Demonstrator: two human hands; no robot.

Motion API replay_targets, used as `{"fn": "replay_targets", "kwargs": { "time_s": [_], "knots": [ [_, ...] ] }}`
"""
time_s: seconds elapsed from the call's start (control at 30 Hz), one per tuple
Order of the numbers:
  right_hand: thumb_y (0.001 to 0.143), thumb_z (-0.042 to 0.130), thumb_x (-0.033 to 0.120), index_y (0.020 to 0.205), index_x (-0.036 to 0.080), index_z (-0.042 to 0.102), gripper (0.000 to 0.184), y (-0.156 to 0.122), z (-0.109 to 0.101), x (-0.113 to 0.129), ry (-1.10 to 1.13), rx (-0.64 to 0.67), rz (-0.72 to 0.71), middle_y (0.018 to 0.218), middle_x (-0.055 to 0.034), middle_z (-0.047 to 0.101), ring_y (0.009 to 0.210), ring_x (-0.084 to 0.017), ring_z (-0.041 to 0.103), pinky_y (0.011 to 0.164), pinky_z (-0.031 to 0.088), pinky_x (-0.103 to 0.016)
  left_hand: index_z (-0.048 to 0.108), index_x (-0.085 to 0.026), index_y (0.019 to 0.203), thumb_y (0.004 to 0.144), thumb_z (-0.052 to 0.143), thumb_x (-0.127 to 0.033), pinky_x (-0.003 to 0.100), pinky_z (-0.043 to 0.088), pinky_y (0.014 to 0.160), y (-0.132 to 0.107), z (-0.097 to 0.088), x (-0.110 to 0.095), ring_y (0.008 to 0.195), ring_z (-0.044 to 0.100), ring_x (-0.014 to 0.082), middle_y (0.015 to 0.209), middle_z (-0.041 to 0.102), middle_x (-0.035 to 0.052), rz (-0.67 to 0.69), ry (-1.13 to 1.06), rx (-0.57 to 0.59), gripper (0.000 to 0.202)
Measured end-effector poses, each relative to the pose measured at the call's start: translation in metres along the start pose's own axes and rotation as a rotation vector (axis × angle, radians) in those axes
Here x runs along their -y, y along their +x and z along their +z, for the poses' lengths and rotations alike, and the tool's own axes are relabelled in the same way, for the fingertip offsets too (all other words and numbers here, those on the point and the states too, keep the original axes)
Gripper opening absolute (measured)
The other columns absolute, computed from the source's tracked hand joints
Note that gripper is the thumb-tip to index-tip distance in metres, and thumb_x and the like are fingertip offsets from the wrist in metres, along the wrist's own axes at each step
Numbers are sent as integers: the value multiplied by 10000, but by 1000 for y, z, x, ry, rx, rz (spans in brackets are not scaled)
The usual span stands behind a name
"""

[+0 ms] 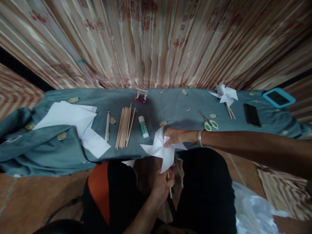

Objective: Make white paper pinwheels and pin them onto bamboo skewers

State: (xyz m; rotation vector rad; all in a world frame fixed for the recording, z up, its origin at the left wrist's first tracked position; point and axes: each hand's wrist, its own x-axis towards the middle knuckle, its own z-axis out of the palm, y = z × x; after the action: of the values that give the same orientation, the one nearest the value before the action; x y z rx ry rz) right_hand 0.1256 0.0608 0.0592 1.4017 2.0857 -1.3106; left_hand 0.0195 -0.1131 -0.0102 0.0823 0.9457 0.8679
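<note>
Pinching shut on the centre of a white paper pinwheel (pixel 161 150), the right hand (pixel 175 136) keeps it at the table's near edge, right of middle. Just below, the left hand (pixel 162 186) is closed around a wooden stick (pixel 170 192). A teal cloth (pixel 170 104) covers the table, with a striped curtain (pixel 156 42) hanging behind. The glue stick (pixel 143 126) label is too small to read.

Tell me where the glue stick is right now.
In the head view the glue stick lies on the teal cloth left of centre, just right of the row of wooden sticks and left of the paper pinwheel.
</note>
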Motion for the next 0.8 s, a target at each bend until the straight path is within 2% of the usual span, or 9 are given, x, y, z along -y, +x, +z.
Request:
{"fn": "replay_targets", "kwargs": {
  "time_s": [0.3,0.43,0.6,0.8],
  "knots": [
    [712,719,228,665,111,658,140,7,5,-6,-6,-11,8,605,34,539,587,-97,466,504,338,-199,682,-112,1010,644,771,-500,237,106,442,-1,7,7,401,227,23,493,452,-57,50,-35,28,541],
    [720,714,218,642,104,654,151,6,5,-6,-1,-18,2,577,33,526,579,-97,447,511,329,-210,702,-115,945,634,768,-508,232,107,440,-3,7,4,384,220,16,478,449,-60,43,-19,-12,505],
    [723,714,216,619,128,642,154,5,5,-5,25,-12,-14,572,41,515,565,-92,444,508,337,-202,698,-123,826,580,782,-500,223,76,421,-5,1,-10,350,206,8,438,458,-64,5,55,-44,458],
    [697,716,204,595,156,660,126,6,5,-5,30,-22,-45,563,36,535,552,-104,468,492,349,-203,665,-124,730,546,781,-460,229,52,395,-5,-13,-29,324,197,2,409,461,-59,-23,159,50,400]
  ]
}}
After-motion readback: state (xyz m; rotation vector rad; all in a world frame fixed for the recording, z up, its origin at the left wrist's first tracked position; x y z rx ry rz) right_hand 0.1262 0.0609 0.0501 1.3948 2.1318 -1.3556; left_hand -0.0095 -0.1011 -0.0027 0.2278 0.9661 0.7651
